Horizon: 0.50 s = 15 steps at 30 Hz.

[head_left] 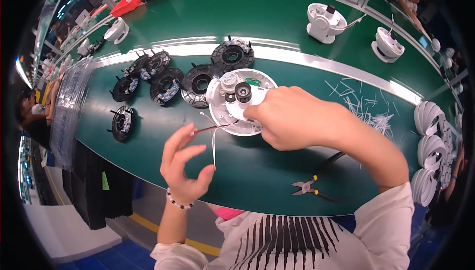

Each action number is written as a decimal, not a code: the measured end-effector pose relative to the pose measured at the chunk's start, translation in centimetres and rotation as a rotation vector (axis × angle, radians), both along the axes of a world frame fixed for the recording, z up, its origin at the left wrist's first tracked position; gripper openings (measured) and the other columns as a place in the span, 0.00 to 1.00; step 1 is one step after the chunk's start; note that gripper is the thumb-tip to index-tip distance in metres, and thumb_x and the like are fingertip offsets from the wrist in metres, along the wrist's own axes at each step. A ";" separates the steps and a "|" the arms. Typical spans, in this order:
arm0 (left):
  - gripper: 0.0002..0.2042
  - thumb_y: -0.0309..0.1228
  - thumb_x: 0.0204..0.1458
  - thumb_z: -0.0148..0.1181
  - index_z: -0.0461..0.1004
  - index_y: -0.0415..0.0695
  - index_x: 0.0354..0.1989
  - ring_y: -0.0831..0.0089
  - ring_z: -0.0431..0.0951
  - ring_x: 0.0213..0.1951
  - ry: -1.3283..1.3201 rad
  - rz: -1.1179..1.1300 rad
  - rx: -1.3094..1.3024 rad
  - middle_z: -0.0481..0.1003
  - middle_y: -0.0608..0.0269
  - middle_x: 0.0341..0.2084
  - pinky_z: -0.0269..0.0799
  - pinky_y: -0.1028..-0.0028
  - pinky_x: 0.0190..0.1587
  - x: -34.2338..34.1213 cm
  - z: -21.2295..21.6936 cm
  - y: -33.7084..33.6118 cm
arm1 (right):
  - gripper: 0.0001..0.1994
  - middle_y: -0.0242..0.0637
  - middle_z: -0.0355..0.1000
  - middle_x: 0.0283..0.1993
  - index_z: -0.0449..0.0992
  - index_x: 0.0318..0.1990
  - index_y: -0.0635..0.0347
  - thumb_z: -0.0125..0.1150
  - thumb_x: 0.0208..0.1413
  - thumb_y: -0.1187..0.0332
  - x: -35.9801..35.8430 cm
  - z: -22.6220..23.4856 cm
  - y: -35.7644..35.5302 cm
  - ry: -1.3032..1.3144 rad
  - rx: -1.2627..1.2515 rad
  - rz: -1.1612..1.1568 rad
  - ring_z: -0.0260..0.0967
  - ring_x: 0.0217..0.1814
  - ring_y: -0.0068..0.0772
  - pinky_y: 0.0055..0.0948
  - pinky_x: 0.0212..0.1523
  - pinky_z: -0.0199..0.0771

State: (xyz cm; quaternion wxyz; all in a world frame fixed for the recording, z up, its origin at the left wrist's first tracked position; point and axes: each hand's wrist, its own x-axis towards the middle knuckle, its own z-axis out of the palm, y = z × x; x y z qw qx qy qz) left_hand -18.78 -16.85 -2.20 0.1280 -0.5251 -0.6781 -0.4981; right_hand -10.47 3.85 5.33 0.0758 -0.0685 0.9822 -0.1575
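Observation:
A round white housing lies at the middle of the bench, holding a silver motor, a black ring-shaped part and a small green circuit board. My right hand is closed over the housing's right side; its fingertips and whatever they grip are hidden. Left of the housing, my left hand has its fingers spread, the upper fingertips beside dark red wires that come out of the housing. A looped white cable tie hangs near its thumb.
Several black round plates with circuit boards sit at the left and behind the housing. Diagonal cutters lie at the front right. White tie offcuts are scattered at the right, near stacked white shells. White assemblies stand behind.

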 end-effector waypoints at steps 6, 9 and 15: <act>0.09 0.27 0.37 0.56 0.68 0.37 0.27 0.63 0.72 0.31 0.013 0.003 0.044 0.69 0.49 0.33 0.71 0.69 0.35 -0.1 -1.0 -0.7 | 0.14 0.49 0.68 0.21 0.68 0.34 0.68 0.48 0.35 0.76 -1.3 0.7 -0.4 -0.274 -0.054 0.041 0.68 0.26 0.47 0.39 0.29 0.67; 0.05 0.24 0.34 0.56 0.70 0.38 0.22 0.66 0.71 0.25 -0.066 -0.031 -0.049 0.70 0.65 0.15 0.71 0.64 0.36 -1.3 1.1 -0.1 | 0.12 0.49 0.68 0.20 0.70 0.31 0.69 0.50 0.34 0.76 -0.5 1.0 -0.2 -0.274 -0.082 0.008 0.68 0.26 0.47 0.39 0.27 0.68; 0.09 0.21 0.29 0.52 0.71 0.38 0.24 0.60 0.68 0.31 0.208 -0.296 -0.394 0.70 0.59 0.27 0.63 0.62 0.43 -3.3 7.3 5.6 | 0.21 0.42 0.67 0.16 0.65 0.42 0.73 0.52 0.34 0.75 2.4 -0.7 -1.5 -0.169 -0.046 -0.031 0.68 0.18 0.41 0.34 0.16 0.64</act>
